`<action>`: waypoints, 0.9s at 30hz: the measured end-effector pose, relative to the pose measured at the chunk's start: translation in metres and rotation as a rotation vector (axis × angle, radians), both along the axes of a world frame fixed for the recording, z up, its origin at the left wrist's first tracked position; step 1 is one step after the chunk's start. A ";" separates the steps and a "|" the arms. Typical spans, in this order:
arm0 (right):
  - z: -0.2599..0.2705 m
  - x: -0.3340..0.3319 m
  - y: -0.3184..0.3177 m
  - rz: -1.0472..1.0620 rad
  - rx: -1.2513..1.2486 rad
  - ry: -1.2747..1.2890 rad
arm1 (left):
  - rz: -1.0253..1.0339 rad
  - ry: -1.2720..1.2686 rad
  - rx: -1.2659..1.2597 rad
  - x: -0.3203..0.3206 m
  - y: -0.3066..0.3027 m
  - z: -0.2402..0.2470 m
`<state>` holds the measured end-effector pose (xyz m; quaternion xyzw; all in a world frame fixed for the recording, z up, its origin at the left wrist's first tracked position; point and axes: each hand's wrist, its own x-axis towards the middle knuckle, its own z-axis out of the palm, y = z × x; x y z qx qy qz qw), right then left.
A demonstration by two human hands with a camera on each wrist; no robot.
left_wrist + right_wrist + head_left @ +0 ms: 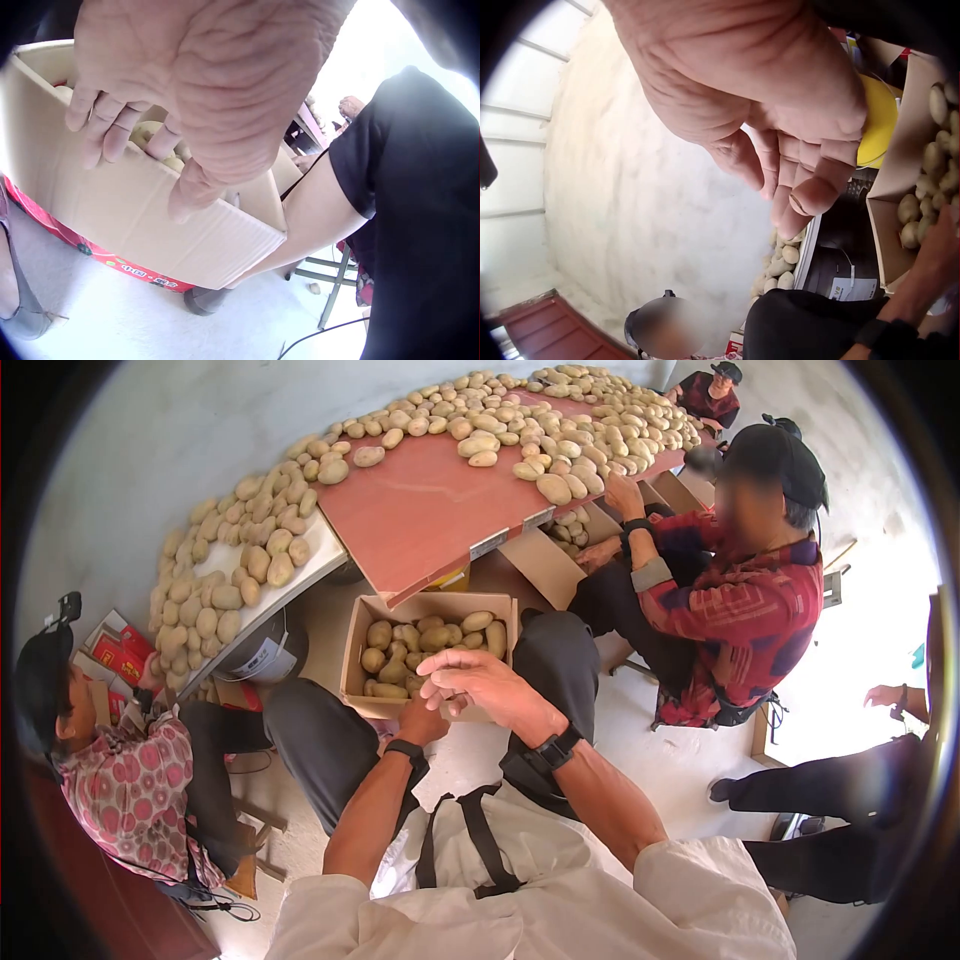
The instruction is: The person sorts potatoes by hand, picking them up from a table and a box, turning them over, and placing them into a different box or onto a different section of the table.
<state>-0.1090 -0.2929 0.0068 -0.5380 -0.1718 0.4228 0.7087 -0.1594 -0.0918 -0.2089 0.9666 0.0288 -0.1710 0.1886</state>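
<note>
A cardboard box [365, 650] holds several potatoes [432, 638] and stands on the floor between the person's knees. At its near wall is the left hand [425, 722], wearing a black wrist strap. In the left wrist view this hand [202, 97] overlaps the box rim [146, 161], its fingers loosely bent, with potatoes showing behind. The right hand [490, 685] hovers above the near side of the box, fingers extended and partly hiding the left hand. In the right wrist view the right hand's fingers [810, 199] are slightly bent and hold nothing.
Potatoes cover much of a red tabletop [420, 500] and a white one [300, 575] beyond the box. Seated people work at left and right; another box [545, 565] stands by the right one. A dark bucket [262, 650] is under the white table.
</note>
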 end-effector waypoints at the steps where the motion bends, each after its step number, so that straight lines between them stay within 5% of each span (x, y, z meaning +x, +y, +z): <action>1: -0.003 0.003 0.000 0.006 0.009 0.029 | 0.005 -0.011 0.011 -0.001 -0.002 0.006; 5: -0.025 0.009 -0.003 -0.049 0.018 0.137 | 0.092 0.090 0.041 -0.004 -0.014 0.042; 23: -0.045 0.019 -0.017 -0.116 0.156 0.235 | 0.223 0.160 0.005 -0.004 -0.028 0.051; 26: -0.039 0.018 -0.012 -0.130 0.134 0.257 | 0.080 0.115 0.012 0.004 -0.008 -0.019; 27: -0.040 0.018 -0.010 -0.117 0.134 0.254 | 0.152 0.100 -0.010 0.001 -0.013 -0.010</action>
